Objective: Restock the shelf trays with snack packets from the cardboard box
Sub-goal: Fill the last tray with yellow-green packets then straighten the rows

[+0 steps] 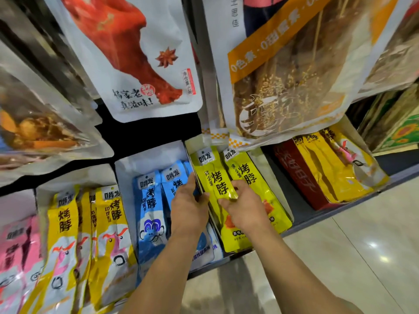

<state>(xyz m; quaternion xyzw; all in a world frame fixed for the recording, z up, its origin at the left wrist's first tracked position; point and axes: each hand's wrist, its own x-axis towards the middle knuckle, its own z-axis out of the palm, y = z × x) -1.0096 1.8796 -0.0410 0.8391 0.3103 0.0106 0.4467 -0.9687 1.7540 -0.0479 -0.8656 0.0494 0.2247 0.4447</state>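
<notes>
Long lime-yellow snack packets (256, 177) stand in a white shelf tray (260, 155) at the centre. My right hand (243, 206) grips the front lime-yellow packet (217, 180) at its middle, thumb on top. My left hand (189, 205) rests on the left edge of the same packet, fingers curled between it and the blue packets (148, 207) in the neighbouring tray (127, 171). No cardboard box is in view.
More trays to the left hold yellow packets (113, 225) and pink packets (15, 243). Large hanging pouches (140, 57) hang over the trays from above. A red box with yellow packets (328, 175) sits at the right. Glossy floor tiles (351, 257) lie below.
</notes>
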